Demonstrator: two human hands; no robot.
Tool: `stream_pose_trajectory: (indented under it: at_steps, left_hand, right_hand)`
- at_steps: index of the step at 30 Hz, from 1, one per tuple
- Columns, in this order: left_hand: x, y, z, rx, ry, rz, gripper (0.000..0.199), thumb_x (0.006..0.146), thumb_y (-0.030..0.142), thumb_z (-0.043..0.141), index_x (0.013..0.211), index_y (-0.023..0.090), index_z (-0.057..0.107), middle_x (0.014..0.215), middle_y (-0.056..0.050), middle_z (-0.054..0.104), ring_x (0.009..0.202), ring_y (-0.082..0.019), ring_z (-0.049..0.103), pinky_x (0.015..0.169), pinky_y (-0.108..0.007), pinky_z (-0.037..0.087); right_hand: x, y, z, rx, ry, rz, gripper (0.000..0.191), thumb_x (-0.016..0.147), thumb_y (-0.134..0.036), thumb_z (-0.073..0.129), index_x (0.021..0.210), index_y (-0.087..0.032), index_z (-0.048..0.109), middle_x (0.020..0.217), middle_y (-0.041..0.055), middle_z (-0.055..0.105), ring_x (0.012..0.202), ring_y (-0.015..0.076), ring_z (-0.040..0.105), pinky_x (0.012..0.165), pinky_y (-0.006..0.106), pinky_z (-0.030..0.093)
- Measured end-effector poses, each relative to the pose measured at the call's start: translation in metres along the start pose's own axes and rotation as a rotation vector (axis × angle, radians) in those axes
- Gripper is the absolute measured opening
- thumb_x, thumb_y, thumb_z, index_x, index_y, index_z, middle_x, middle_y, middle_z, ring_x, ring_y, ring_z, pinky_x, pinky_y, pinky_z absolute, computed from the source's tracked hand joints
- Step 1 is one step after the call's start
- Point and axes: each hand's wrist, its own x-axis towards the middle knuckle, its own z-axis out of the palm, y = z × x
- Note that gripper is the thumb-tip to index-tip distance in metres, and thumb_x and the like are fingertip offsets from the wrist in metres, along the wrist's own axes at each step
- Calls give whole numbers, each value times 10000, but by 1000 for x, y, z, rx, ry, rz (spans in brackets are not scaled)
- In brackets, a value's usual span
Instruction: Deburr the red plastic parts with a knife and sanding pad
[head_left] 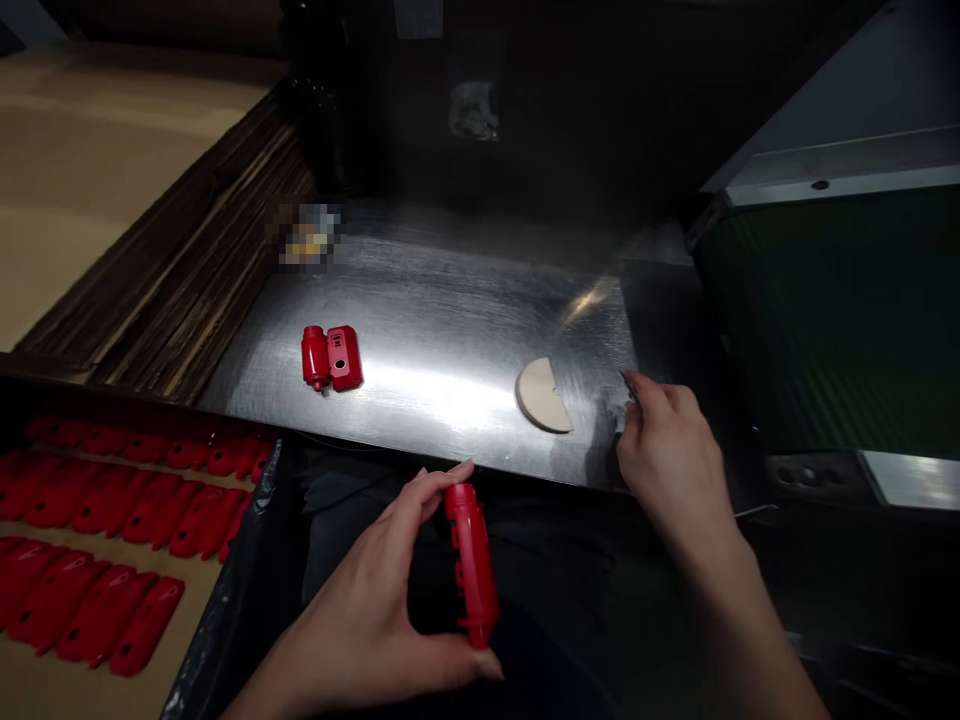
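Between the thumb and fingers of my left hand is a red plastic housing part, held lengthwise at its two ends in front of the table edge. My right hand is closed over the table's right end, pinching a small dark, thin tool whose kind I cannot make out. A cream half-round block lies on the metal table, to the left of my right hand. Farther left on the metal sit a red cylindrical part and a flatter red part with a dark round hole, side by side.
A stack of cardboard sheets rises at the left. Below it, a box lined with dark plastic holds rows of red parts. A green conveyor belt runs at the right. Behind the table stands a dark panel.
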Motion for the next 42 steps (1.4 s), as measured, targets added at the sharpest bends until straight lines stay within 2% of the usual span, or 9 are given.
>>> stream_pose_trajectory:
  at_steps: [3,6,9,12,15,18,23,32,42]
  left_hand:
    - [5,-9,4,-242,13,-6,1073,736,336,971,1563,358,289,1706,-176,424,1544,-408,471,1230,-613,460]
    - [10,-20,15,-435,35,117,983,815,462,912,1547,337,269,1724,-195,390,1542,-376,483,1212,-530,492]
    - [14,-28,26,-553,100,159,976,805,523,919,1521,340,281,1739,-211,357,1530,-385,497,1161,-513,540]
    - [19,-28,30,-728,251,111,953,745,438,979,1465,334,363,1723,-211,392,1518,-397,511,1085,-446,601]
    - [24,-25,26,-867,442,37,908,723,410,994,1425,296,431,1669,-221,476,1494,-400,541,1044,-388,623]
    - [29,-26,21,-880,601,7,823,742,369,980,1388,257,482,1626,-218,531,1420,-371,621,1027,-346,626]
    - [34,-34,19,-853,702,11,755,754,284,971,1348,252,507,1610,-181,558,1340,-306,687,1034,-314,617]
    - [36,-32,22,-693,673,-32,862,681,265,1004,1335,293,442,1594,-151,565,1389,-293,641,1058,-349,600]
    - [39,-30,20,-655,712,-88,878,619,290,1010,1284,274,436,1566,-186,570,1424,-364,595,1166,-542,520]
  right_hand:
    - [17,14,9,72,-11,-56,627,1044,-374,442,1550,-7,490,1449,308,546,1323,462,593,1076,589,528]
    - [8,2,10,167,75,-109,566,1064,-450,453,1472,-78,572,1374,253,604,1276,411,618,1048,537,533]
    - [-5,-23,13,217,-84,-46,536,1069,-508,466,1407,-116,605,1240,197,678,1130,379,670,913,486,542]
    - [-4,-40,17,212,-249,45,592,1030,-514,544,1446,-93,553,1276,220,666,1117,391,668,861,451,513]
    - [0,-45,14,248,-326,77,405,1010,-518,574,1184,-163,658,1051,140,732,924,335,698,721,377,466]
    - [-15,-51,1,344,-401,86,405,1047,-590,484,932,-228,627,775,38,690,718,261,660,613,330,414]
    - [-64,-84,-22,826,-637,-70,333,1069,-537,496,985,-244,631,792,-20,684,684,185,615,617,289,402]
    - [-69,-106,-21,606,-677,-128,240,1019,-412,426,901,-251,559,622,-50,519,514,167,430,574,329,238]
    - [-73,-109,-15,504,-655,-107,287,986,-416,357,945,-240,580,661,-7,581,542,196,509,594,341,241]
